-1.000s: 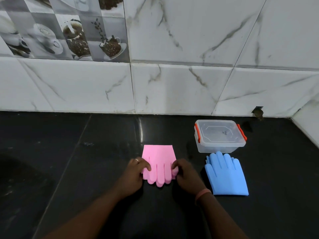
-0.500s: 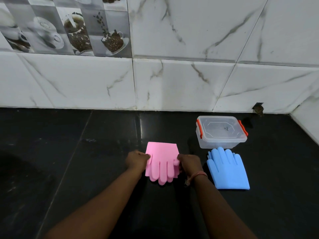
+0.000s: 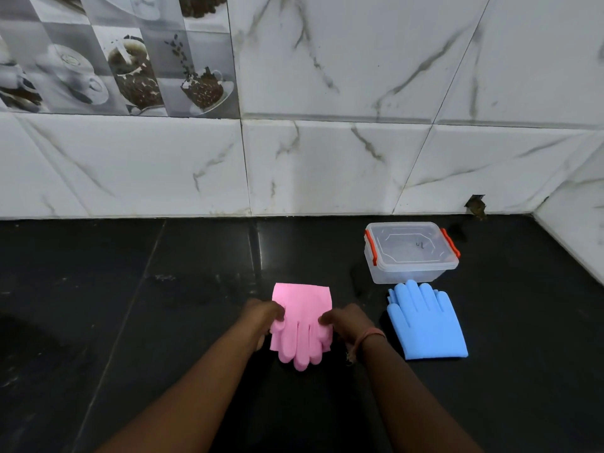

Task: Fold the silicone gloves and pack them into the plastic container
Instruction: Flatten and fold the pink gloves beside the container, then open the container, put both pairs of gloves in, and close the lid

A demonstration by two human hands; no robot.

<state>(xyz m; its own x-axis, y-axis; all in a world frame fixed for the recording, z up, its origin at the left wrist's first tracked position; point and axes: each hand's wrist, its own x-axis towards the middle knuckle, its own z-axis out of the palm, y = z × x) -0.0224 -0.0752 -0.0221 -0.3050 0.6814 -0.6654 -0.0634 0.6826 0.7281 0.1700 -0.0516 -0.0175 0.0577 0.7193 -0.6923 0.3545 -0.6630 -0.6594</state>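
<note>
Hands — L hand (image 3: 261, 317) & R hand (image 3: 348, 325) — pinch pink gloves (image 3: 302, 325).

Both hands (image 3: 261, 317) (image 3: 348, 323) pinch pink gloves (image 3: 302, 325) beside blue gloves (image 3: 425, 325).

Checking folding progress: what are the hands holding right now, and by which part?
Both hands hold the pink gloves: left hand pinches the left edge, right hand the right edge, near the finger bases.
</note>
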